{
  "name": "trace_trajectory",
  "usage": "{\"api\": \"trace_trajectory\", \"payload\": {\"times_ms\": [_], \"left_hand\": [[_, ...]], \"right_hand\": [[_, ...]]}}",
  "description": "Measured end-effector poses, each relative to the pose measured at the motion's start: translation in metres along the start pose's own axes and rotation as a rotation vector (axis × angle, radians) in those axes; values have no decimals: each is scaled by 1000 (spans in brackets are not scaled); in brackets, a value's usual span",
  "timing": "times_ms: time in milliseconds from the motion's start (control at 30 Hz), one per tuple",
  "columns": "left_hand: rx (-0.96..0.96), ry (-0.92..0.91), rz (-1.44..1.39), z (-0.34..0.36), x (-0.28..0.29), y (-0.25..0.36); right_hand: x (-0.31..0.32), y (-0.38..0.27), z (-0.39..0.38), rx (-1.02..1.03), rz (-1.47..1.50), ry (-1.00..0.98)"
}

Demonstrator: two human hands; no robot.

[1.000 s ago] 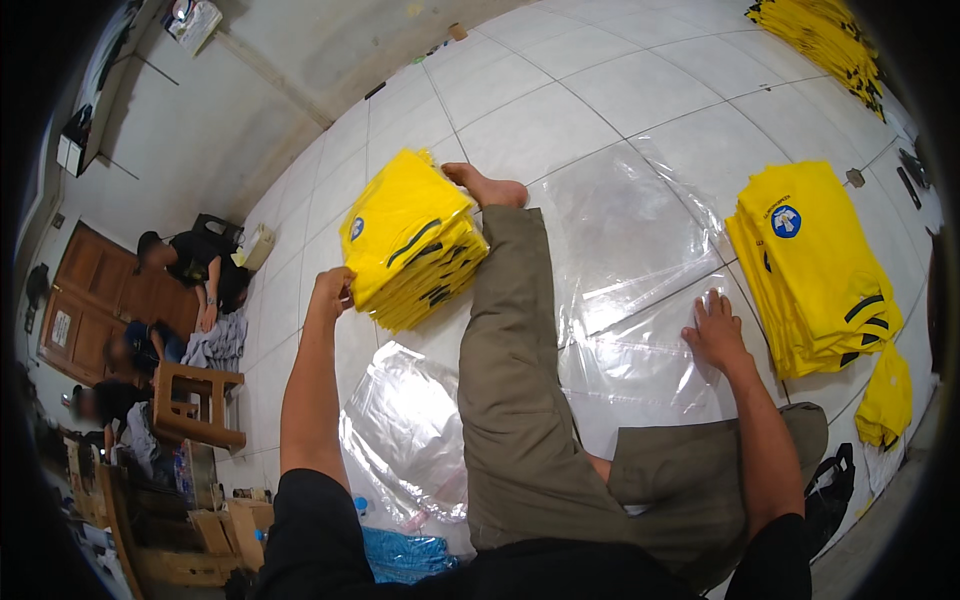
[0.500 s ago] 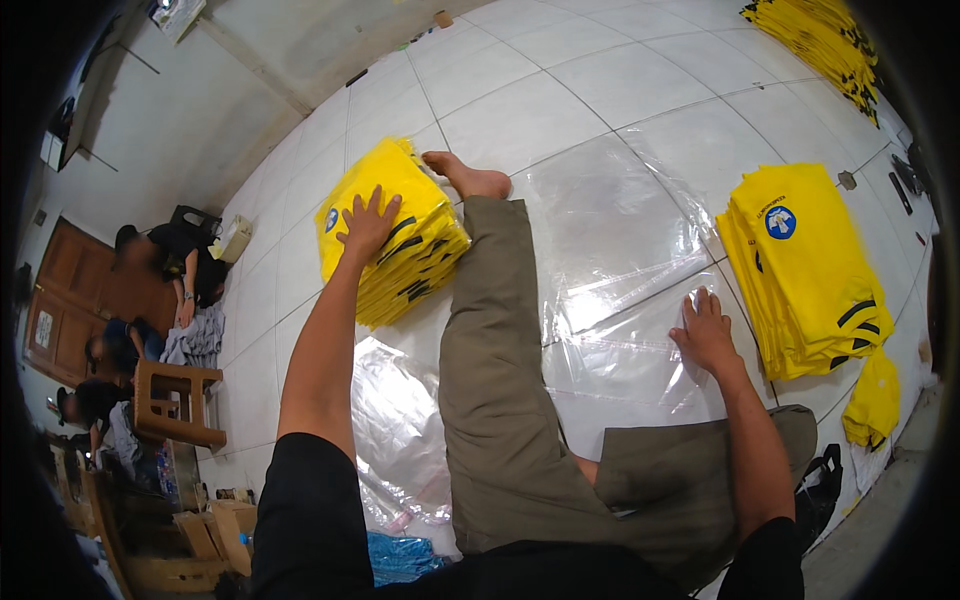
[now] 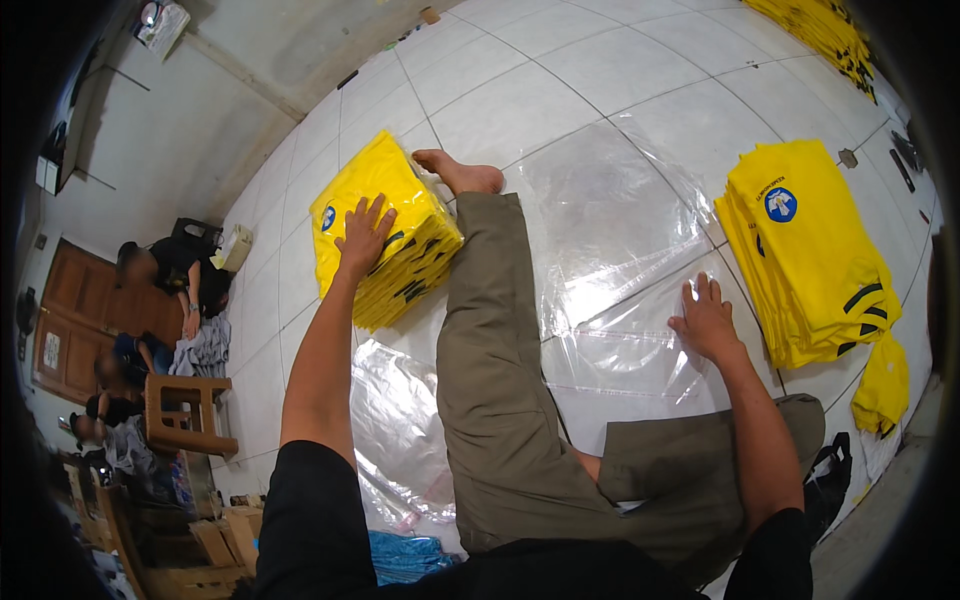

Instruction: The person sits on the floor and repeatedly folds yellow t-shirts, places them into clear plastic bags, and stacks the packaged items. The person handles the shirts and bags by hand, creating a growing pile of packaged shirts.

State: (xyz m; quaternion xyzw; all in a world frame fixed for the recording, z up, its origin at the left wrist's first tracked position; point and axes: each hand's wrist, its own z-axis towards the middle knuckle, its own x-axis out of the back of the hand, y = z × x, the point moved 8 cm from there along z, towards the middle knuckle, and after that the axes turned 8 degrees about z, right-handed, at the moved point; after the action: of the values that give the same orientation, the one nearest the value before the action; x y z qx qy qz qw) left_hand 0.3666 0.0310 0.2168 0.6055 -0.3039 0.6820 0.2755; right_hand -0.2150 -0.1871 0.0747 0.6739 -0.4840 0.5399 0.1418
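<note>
My left hand (image 3: pixel 366 237) lies flat, fingers spread, on top of a tall stack of bagged yellow shirts (image 3: pixel 385 175) beside my stretched-out leg. Clear plastic bags (image 3: pixel 610 225) are spread on the floor between my leg and the right-hand pile. Over the right edge of these bags rests my right hand (image 3: pixel 706 318), its fingers apart and holding nothing. To its right stands a pile of folded yellow shirts (image 3: pixel 815 240) with dark stripes and a round blue emblem on the top one. A small yellow bundle (image 3: pixel 880 390) sits at that pile's near corner.
More clear plastic (image 3: pixel 400 430) lies left of my leg, with blue plastic (image 3: pixel 405 555) nearer me. Another yellow stack (image 3: pixel 820 45) is at the far right. Several people sit at the left near a brown stool (image 3: pixel 188 414). Dark tools (image 3: pixel 903 170) lie at the right edge.
The view has shifted slightly. My left hand's fingers are a little closer together on the bagged stack; my right hand stays on the plastic bags.
</note>
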Motion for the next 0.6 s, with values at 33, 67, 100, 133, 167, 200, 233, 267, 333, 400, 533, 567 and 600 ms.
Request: {"api": "trace_trajectory", "payload": {"times_ms": [33, 67, 100, 133, 167, 200, 233, 267, 333, 400, 533, 567, 600], "left_hand": [[22, -3, -17, -1, 3, 6], [44, -6, -32, -2, 7, 12], [76, -8, -41, -6, 11, 9], [90, 102, -74, -7, 22, 3], [102, 212, -106, -6, 37, -1], [115, 322, -134, -10, 50, -7], [66, 364, -185, -16, 66, 19], [-12, 412, -160, -30, 81, 40], [-189, 493, -137, -59, 91, 90], [-387, 422, -175, -89, 84, 155], [-780, 265, -173, -143, 28, 275], [-812, 119, -198, -150, 6, 300], [-837, -28, -218, -155, -16, 321]], "right_hand": [[1, 2, -1, -4, 0, 7], [1, 3, -2, -8, 0, 13], [1, 1, -1, 0, 2, 16], [0, -1, -1, 2, 12, 16], [-1, -2, 0, 5, 24, 16], [-2, -5, 1, 11, 37, 13], [0, 1, 1, -6, 23, 34], [1, 1, 1, -14, 13, 50], [4, 3, -1, -18, 6, 92], [8, 3, 0, -4, 6, 145], [-13, -7, -1, 141, -84, 32], [-17, -5, -1, 137, -63, 65], [-17, -5, -2, 129, -63, 59]]}}
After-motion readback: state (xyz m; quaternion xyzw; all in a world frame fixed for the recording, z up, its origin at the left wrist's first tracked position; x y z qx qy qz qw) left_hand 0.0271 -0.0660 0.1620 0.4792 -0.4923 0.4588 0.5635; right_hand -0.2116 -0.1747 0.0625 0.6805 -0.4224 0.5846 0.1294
